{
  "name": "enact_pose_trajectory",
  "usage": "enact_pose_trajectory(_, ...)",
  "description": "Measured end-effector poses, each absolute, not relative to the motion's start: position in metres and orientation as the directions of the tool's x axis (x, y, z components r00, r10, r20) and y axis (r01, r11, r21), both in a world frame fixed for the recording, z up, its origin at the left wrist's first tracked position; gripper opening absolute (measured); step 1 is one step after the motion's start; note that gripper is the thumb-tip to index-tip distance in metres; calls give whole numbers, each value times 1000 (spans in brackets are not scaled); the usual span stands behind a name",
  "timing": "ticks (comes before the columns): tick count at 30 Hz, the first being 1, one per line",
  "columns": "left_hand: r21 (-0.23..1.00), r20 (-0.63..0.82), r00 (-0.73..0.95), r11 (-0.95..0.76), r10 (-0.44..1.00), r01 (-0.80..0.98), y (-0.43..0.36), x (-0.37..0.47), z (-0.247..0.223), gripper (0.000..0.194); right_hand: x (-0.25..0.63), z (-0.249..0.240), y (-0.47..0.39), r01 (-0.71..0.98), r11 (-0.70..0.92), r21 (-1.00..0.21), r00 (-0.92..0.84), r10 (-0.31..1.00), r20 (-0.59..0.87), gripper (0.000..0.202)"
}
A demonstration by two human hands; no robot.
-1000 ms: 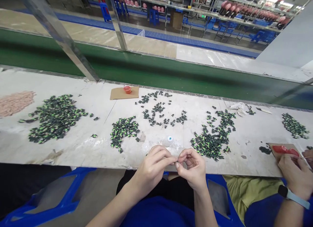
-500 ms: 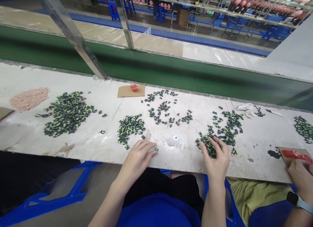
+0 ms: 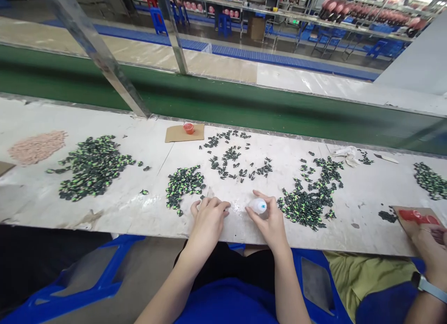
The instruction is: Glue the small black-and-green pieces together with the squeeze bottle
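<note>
Right hand (image 3: 273, 224) curled round white bottle (image 3: 259, 205), thumb and fingers either side, near worktop (image 3: 238, 227) front edge. Left hand (image 3: 208, 218) half-curled; can't tell if pinching anything. Open strip between hands; green-black pile (image 3: 305, 205) just beside right hand.

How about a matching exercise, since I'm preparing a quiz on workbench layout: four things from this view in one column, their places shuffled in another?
1. White bottle
2. Small red cup left of centre
3. Pale pink pieces
4. Crumpled white scrap

A. Heaped at the far left of the view
B. On a piece of cardboard
C. Near the far edge of the table, right of centre
D. In the person's right hand

Pairs: 1-D, 2-B, 3-A, 4-C
</note>
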State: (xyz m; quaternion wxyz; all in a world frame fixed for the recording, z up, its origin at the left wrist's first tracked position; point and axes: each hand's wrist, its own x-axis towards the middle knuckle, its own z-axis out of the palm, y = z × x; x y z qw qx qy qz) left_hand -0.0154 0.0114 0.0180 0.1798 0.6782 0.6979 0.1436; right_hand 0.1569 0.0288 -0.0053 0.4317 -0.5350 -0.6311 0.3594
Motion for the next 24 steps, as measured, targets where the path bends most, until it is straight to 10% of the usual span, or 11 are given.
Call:
enact_pose_trajectory(8,750,-4,140,-90,990,655,22,1,6,10,190,-19,10,-76,51,-996,322,946,24,35)
enact_pose_trajectory(13,708,78,36,-81,996,701,19,2,-5,5,194,-18,10,-266,77,-961,467,882,-59,30)
enact_pose_trajectory(24,752,31,160,-128,987,647,18,-13,-6,27,161,-9,14,-61,-60,-996,502,861,-83,35)
